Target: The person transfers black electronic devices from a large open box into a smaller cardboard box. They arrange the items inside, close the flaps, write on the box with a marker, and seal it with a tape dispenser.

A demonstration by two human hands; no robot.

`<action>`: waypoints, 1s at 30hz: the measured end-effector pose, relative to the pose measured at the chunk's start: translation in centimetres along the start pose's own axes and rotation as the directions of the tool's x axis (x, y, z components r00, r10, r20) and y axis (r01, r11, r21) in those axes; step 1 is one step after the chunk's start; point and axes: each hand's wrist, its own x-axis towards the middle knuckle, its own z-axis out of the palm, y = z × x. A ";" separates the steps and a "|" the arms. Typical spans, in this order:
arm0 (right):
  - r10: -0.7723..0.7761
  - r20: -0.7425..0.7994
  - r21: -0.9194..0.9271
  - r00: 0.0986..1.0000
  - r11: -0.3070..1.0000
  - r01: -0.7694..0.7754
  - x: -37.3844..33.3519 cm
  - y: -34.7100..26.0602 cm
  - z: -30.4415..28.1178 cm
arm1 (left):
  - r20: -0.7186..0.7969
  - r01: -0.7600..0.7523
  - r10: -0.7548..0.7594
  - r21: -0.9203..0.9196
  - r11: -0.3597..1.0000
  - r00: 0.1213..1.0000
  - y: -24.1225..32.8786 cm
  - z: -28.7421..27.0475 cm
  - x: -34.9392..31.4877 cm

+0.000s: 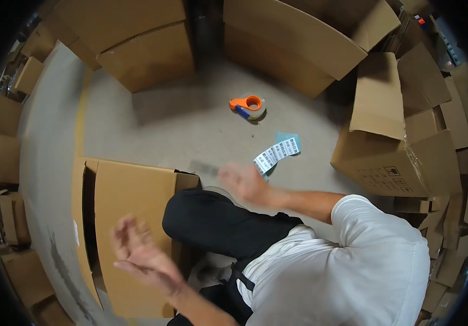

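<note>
My left hand (146,251) hovers over the top of a brown cardboard carton (130,204), its fingers apart and nothing in them. Blurred by motion, my right hand (245,183) is raised above my bent knee. A small pale label (204,168), smeared too, sticks out from its fingertips toward the carton. Just beyond that hand, a strip of white printed labels (275,155) on a bluish backing lies on the floor. Farther off rests an orange tape dispenser (248,106) with a blue part and a roll of clear tape.
Large brown cartons (147,57) stand across the far side, another (285,41) to their right. On the right sits an open carton (391,157) with its flaps up. Stacked boxes (5,157) line the left edge. A yellow line (83,108) runs along the grey floor.
</note>
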 end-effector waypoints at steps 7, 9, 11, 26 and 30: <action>0.448 -0.049 -0.626 0.893 0.683 -0.377 -2.4 34.0 -7.4 | 0.151 -0.172 0.481 0.985 -0.001 0.864 5.1 -13.5 8.4; 0.449 0.012 -0.807 0.893 0.532 -0.256 -0.3 34.0 -6.0 | 0.307 -0.129 0.493 0.924 -0.361 0.814 6.8 -16.8 10.0; 0.187 -0.141 -0.828 0.972 0.516 -0.220 3.3 33.5 -5.2 | 0.383 -0.084 0.410 0.807 -0.585 0.828 8.5 -20.0 11.7; 0.222 -0.286 -0.913 0.932 0.231 -0.336 13.6 34.6 -5.2 | 0.051 -0.021 0.111 0.966 -0.258 0.993 -1.5 -25.6 10.7; 0.460 -0.095 -0.901 0.883 0.337 -0.273 13.8 36.1 -5.4 | 0.125 -0.084 0.115 0.946 -0.312 0.985 -0.9 -25.8 11.3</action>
